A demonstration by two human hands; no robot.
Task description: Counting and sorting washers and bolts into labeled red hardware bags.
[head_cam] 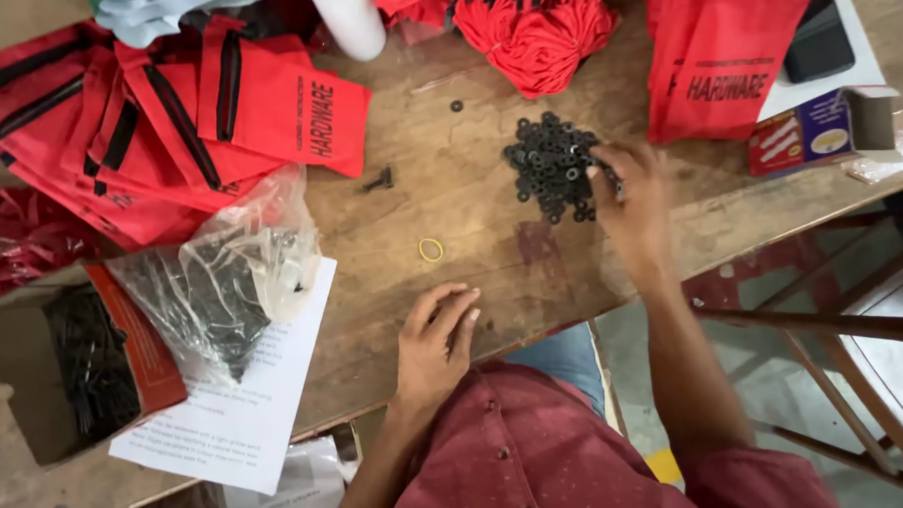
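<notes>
Reaching into the pile of black washers [553, 165] at the far right of the bench [471, 243], the right hand [629, 193] curls its fingertips at the pile's near-right edge; whether it grips a washer cannot be told. The left hand [434, 340] rests loosely cupped, apparently empty, nearer the body, well apart from the pile.

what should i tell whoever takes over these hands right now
Right hand: fingers in the right edge of the pile of black washers, picking at them; grip hidden.
Left hand: resting near the table edge, fingers curled over something small and dark, unclear what.
Nearby: yellow rubber band, one loose screw, one stray washer, clear bag of dark screws, red zip pouches.
Done: washers tipped out in a pile.
Left: pile unsorted.
</notes>
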